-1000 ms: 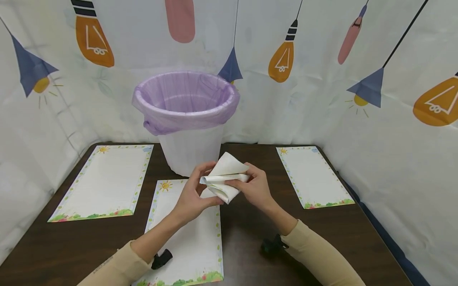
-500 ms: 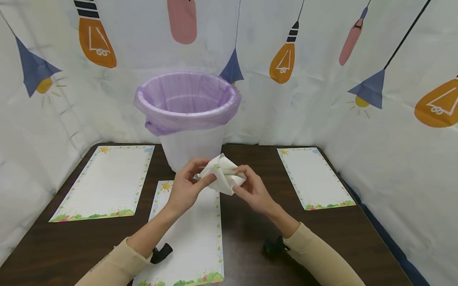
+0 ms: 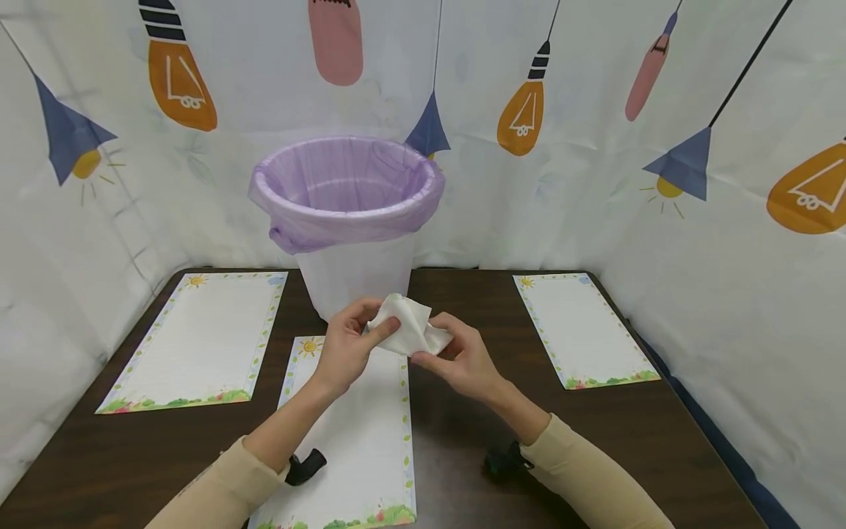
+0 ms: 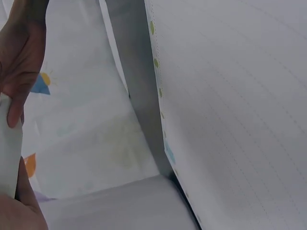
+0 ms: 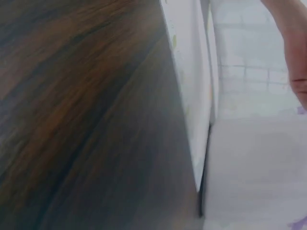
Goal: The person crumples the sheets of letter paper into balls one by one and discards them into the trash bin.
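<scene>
White sheeting (image 3: 568, 213) — creased, lamp-printed, dark woodgrain table (image 3: 661, 448)

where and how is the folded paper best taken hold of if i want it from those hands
Probably pinch the folded paper at its top edge, coming from above: that part sticks up uncovered, while the left hand grips its left side and the right hand its lower right.

The white paper (image 3: 411, 325), its folded layers splayed earlier, is now a smaller, crumpled bundle.
</scene>
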Demonstrator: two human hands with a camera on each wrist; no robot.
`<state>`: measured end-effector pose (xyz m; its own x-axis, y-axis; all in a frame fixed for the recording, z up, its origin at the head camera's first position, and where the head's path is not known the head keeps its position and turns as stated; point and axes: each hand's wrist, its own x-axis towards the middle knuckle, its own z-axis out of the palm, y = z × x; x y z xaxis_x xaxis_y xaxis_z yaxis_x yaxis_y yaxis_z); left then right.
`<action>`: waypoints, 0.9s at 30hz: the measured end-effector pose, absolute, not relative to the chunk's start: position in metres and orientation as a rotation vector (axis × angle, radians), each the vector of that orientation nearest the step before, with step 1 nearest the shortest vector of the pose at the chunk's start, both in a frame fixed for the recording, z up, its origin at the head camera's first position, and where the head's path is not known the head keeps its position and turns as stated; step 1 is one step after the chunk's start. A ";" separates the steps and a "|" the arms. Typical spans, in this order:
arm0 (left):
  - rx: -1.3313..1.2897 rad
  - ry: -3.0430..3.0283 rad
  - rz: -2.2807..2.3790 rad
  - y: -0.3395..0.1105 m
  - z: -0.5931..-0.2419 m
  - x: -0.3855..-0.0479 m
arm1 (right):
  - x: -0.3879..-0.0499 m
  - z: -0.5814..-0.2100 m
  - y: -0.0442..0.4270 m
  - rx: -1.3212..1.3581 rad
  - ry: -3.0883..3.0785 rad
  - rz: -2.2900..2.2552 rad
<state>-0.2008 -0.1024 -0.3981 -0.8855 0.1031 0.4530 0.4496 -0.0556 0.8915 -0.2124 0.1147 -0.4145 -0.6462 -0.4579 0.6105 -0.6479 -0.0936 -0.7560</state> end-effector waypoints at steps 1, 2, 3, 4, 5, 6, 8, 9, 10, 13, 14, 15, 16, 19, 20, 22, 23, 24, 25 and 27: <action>-0.577 -1.983 -2.038 -0.102 -0.398 -0.202 | -0.213 -0.414 0.114 1.247 -1.992 1.826; -0.560 -1.994 -2.048 -0.102 -0.398 -0.202 | -0.213 -0.413 0.114 1.256 -1.980 1.815; -0.549 -2.001 -2.061 -0.102 -0.398 -0.203 | -0.212 -0.412 0.113 1.256 -1.967 1.809; -0.537 -2.009 -2.067 -0.101 -0.397 -0.204 | -0.212 -0.411 0.112 1.257 -1.956 1.803; -0.529 -2.014 -2.072 -0.101 -0.397 -0.204 | -0.211 -0.409 0.112 1.257 -1.946 1.803; -0.528 -2.015 -2.077 -0.101 -0.397 -0.204 | -0.209 -0.405 0.111 1.257 -1.936 1.804; -0.518 -2.012 -2.072 -0.100 -0.397 -0.204 | -0.205 -0.398 0.110 1.248 -1.926 1.804; -0.506 -2.008 -2.063 -0.100 -0.397 -0.203 | -0.204 -0.395 0.109 1.246 -1.925 1.813; -0.491 -2.006 -2.044 -0.099 -0.397 -0.202 | -0.202 -0.392 0.109 1.247 -1.926 1.820; -0.440 -1.970 -1.999 -0.097 -0.398 -0.200 | -0.200 -0.389 0.110 1.263 -1.945 1.843; -0.419 -1.962 -1.975 -0.096 -0.399 -0.199 | -0.199 -0.389 0.111 1.277 -1.957 1.849; -0.403 -1.958 -1.941 -0.096 -0.399 -0.198 | -0.199 -0.389 0.112 1.294 -1.966 1.848; -0.390 -1.958 -1.899 -0.095 -0.400 -0.198 | -0.200 -0.390 0.113 1.306 -1.976 1.838; -0.365 -1.989 -1.710 -0.095 -0.400 -0.196 | -0.203 -0.396 0.116 1.324 -2.000 1.794; -0.361 -2.004 -1.635 -0.095 -0.400 -0.196 | -0.205 -0.400 0.117 1.321 -2.004 1.772; -0.361 -2.025 -1.511 -0.095 -0.400 -0.194 | -0.209 -0.408 0.120 1.312 -2.000 1.733; -0.363 -2.035 -1.463 -0.095 -0.399 -0.193 | -0.212 -0.412 0.120 1.310 -1.993 1.711; -0.365 -2.045 -1.433 -0.095 -0.399 -0.192 | -0.214 -0.416 0.121 1.304 -1.988 1.690; -0.371 -2.057 -1.416 -0.095 -0.398 -0.192 | -0.216 -0.418 0.122 1.293 -1.984 1.669; -0.392 -2.083 -1.408 -0.095 -0.398 -0.191 | -0.218 -0.420 0.122 1.266 -1.972 1.645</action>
